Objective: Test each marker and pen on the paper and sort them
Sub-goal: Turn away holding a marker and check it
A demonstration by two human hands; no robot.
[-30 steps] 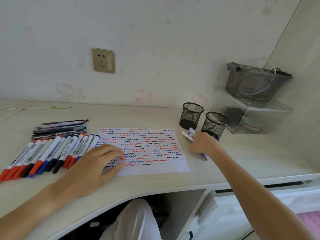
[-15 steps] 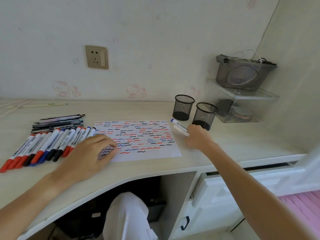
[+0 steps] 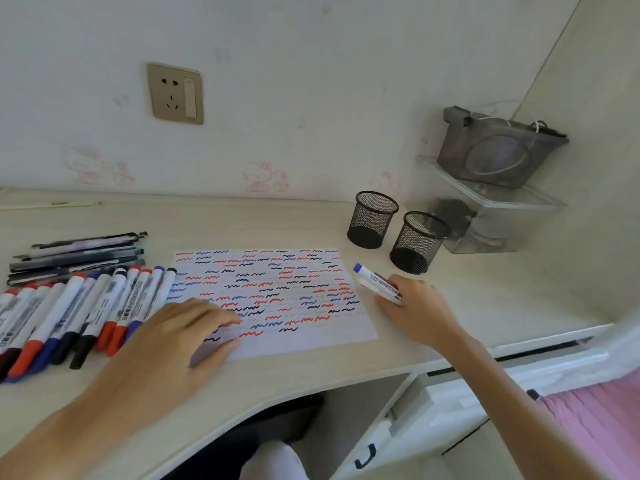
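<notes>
The right hand point(image 3: 412, 303) curled round a blue-capped marker point(image 3: 377, 281) just right of the paper point(image 3: 311, 327); the left hand point(image 3: 180, 336) pressed the sheet, fingers loose. Light, stiff, probably slick — best gripped mid-barrel.

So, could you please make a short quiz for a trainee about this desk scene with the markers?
1. True or false: both mesh cups look empty.
2. What does the right hand hold? A) blue-capped marker B) scissors C) ruler
3. The left hand rests on the ____.

Key: 1 true; 2 A; 3 paper.
</notes>
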